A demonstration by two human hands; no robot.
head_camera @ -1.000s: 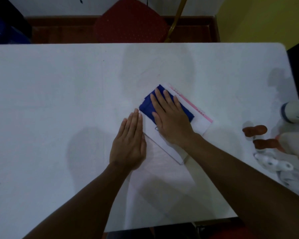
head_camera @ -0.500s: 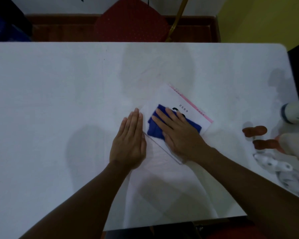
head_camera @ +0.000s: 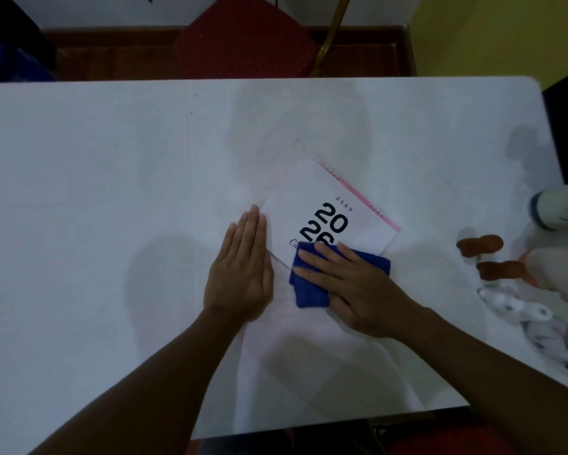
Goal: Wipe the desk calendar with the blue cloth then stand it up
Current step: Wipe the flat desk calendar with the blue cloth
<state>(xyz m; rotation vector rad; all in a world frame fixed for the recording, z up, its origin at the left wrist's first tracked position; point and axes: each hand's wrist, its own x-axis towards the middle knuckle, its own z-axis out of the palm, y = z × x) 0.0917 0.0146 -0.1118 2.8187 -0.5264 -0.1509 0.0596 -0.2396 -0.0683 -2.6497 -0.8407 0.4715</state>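
A white desk calendar (head_camera: 312,198) with black "2026" print and a pink strip on its far edge lies flat on the white table (head_camera: 112,159), turned at an angle. The folded blue cloth (head_camera: 308,290) rests on the calendar's near corner. My right hand (head_camera: 358,287) lies flat on the cloth, fingers spread, pressing it down. My left hand (head_camera: 243,270) lies flat on the table with fingers together, touching the calendar's left edge.
At the table's right edge lie two brown oval pieces (head_camera: 481,244), a white bottle (head_camera: 558,208) on its side and patterned white items (head_camera: 538,316). A red chair (head_camera: 243,37) stands beyond the far edge.
My right hand has dragged the blue cloth from the calendar's far part toward me to its near corner, uncovering the "2026" print. My left hand has stayed in place.
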